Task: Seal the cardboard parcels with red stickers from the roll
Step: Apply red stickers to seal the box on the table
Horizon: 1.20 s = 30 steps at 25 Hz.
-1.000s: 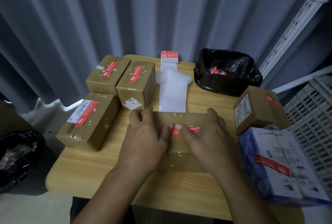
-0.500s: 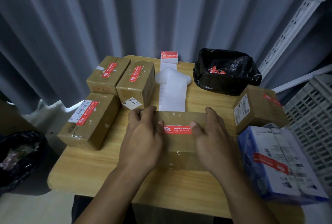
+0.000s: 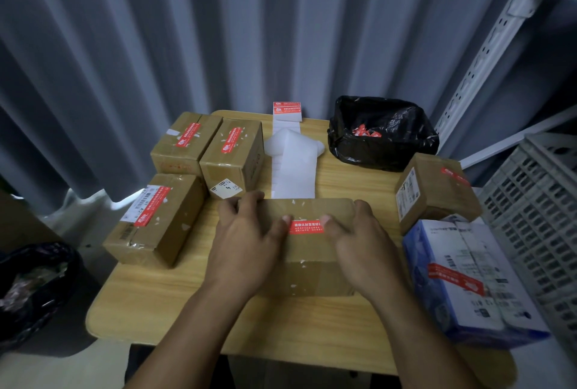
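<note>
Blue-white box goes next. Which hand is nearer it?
Right. The right hand holds the right end of the middle parcel, beside the blue-white box; the left hand holds its left end, farther off.

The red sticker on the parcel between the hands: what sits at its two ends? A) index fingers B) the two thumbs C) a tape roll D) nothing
B: the left hand and right hand grip the cardboard parcel, one thumb tip pressed at each end of the red sticker.

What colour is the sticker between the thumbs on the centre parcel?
Red with white print; the head view shows the sticker on the parcel clearly.
</note>
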Tool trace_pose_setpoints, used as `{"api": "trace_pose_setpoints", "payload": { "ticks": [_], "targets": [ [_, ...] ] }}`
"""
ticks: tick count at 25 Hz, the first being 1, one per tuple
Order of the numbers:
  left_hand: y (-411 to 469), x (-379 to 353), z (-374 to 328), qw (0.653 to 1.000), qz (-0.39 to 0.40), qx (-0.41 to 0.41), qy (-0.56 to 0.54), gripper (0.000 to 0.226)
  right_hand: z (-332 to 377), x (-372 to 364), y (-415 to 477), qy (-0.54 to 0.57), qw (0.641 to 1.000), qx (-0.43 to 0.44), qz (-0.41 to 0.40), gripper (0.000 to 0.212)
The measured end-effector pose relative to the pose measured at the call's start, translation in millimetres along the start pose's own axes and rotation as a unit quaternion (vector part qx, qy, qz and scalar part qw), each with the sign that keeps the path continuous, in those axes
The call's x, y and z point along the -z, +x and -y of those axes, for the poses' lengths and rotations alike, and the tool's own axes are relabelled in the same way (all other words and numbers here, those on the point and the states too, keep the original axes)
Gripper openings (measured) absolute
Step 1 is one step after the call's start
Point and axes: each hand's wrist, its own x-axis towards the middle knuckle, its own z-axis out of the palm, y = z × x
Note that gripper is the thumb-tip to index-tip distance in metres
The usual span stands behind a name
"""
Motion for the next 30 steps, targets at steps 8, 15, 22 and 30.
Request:
{"api": "trace_pose_setpoints", "payload": {
  "ticks": [8, 15, 22, 30],
  "targets": [
    [0, 4, 0, 0.997, 0.000, 0.021, -0.078, 0.041, -8, -1, 2, 0.053, 0.998, 0.020, -0.006, 0.038],
    [-8, 27, 2, 0.979, 0.148, 0.022, -0.136, 0.090, -19, -5, -1, 0.191, 0.981, -0.025, -0.016, 0.037],
    [-13, 80, 21, 0.959, 0.273, -0.071, 0.040, 0.121, -12, -6, -6, 0.203, 0.977, 0.033, -0.055, 0.038],
    [-20, 112, 41, 0.949, 0.228, -0.079, 0.205, 0.125, 29, -37, 12, 0.213, 0.972, 0.093, -0.030, 0.041]
  ]
}}
